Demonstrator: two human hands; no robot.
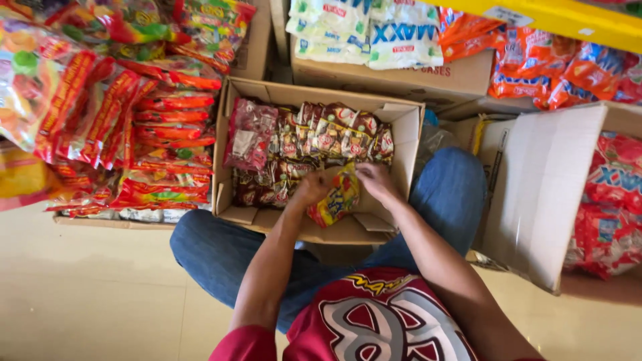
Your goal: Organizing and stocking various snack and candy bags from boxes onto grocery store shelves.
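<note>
Dangling over the near end of the open cardboard box [408,134], the yellow snack packet [338,197] is pinched in the grip of both the left hand [309,189] and right hand [376,182], and could, I'd say, slip onto the dark packets [334,134] if either loosens.

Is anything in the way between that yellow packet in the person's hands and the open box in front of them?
Nothing visible. Both hands, left and right, hold the yellow packet already over the box. The flaps are open, and a bare strip of box floor lies just beneath the packet.
</note>
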